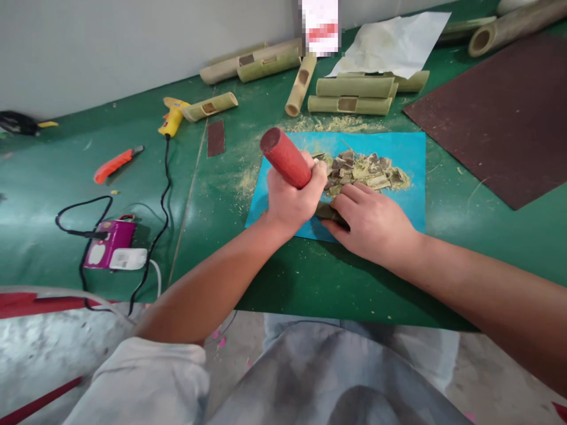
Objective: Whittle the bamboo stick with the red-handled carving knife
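My left hand is wrapped round the thick red cylindrical handle of a tool, tilted with its butt end up and to the left. The tool's working end is hidden by that hand. Close by, my right hand grips a dark bamboo piece, its thumb underneath and fingers over the top. Both hands are over a blue sheet. Just beyond them lies a heap of bamboo chips and shavings. How the tool meets the bamboo cannot be seen.
Cut bamboo tubes with openings lie at the back, some under white paper. At left are a yellow glue gun, an orange utility knife and a purple power strip with cords. A brown board lies right.
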`<control>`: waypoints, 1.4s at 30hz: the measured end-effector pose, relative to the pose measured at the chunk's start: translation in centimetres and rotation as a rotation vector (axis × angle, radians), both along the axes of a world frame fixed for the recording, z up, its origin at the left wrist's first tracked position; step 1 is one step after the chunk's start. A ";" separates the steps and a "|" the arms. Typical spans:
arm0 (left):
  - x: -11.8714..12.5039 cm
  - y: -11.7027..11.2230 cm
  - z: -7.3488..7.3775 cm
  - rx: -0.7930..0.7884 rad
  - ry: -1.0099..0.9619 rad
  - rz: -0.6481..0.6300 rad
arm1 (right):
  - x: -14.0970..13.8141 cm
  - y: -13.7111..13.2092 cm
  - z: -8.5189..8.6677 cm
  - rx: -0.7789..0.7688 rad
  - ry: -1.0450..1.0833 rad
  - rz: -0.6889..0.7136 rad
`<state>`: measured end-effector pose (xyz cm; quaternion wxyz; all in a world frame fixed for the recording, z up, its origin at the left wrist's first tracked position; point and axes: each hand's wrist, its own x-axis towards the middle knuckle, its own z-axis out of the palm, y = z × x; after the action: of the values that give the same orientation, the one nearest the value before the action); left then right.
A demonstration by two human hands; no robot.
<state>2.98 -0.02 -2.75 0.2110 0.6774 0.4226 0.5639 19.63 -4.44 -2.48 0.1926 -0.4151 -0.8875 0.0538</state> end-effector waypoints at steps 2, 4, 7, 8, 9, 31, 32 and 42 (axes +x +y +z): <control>-0.1 0.1 -0.1 0.015 -0.004 -0.003 | -0.1 0.1 0.0 -0.025 0.024 0.002; -0.1 0.1 -0.3 0.015 -0.019 0.001 | -0.2 0.1 0.0 -0.054 0.043 -0.007; -0.2 0.1 -0.5 -0.030 -0.084 -0.003 | -0.3 0.1 0.2 -0.087 0.042 -0.026; -0.2 0.1 -0.5 -0.042 -0.112 -0.003 | -0.3 0.1 0.2 -0.090 0.033 -0.029; -0.2 0.1 -0.5 -0.050 -0.143 0.005 | -0.3 0.1 0.3 -0.090 0.023 -0.030; -0.4 -0.3 0.3 -0.062 -0.136 -0.006 | -0.3 -0.6 0.3 0.071 -0.069 0.019; -0.4 -0.3 0.3 -0.067 -0.136 -0.008 | -0.3 -0.7 0.3 0.075 -0.072 0.022; -0.8 -0.2 0.3 0.025 -0.138 -0.071 | -0.2 -0.6 -0.1 0.118 -0.075 0.026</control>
<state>2.22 -0.21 -2.50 0.2513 0.6539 0.3757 0.6067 19.46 -5.08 -2.57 0.1825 -0.3932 -0.9011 -0.0116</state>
